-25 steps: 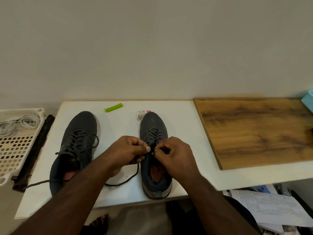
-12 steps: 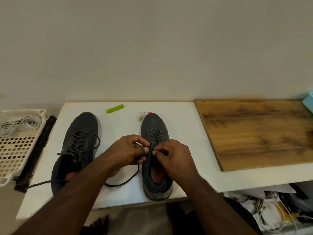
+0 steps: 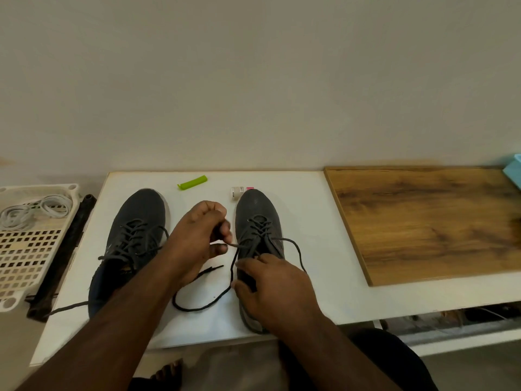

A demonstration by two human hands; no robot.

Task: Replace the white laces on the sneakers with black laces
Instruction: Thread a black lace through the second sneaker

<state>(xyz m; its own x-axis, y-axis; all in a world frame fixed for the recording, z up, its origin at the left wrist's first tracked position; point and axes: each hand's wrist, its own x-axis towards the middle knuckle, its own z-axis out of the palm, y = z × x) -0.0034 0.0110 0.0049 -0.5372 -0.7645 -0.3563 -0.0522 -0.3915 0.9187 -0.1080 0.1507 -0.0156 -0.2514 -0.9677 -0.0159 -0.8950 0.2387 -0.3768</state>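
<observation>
**Head view: the right sneaker takes its black lace**

Head view looks down on two dark sneakers side by side on the white table [image 3: 310, 210]. The left sneaker [image 3: 135, 244] already carries black lacing, one end trailing off toward the table's near left edge. The right sneaker [image 3: 258, 221] is laced up through its eyelets too, so this looks like the tightening stage on the second shoe.

The left hand [image 3: 197, 238] is lifted between the shoes, its fingers curled and pinching the black lace [image 3: 231, 273], which runs from the pinch down into a slack loop on the table. Drawing it sideways would likely take up slack through the eyelets. The right hand [image 3: 273, 286] rests on the right sneaker's collar, fingers bent over it, apparently steadying the shoe against that pull.

The white laces [image 3: 33, 211] lie coiled in the perforated tray [image 3: 28, 249] at far left, well apart from the shoes.
</observation>
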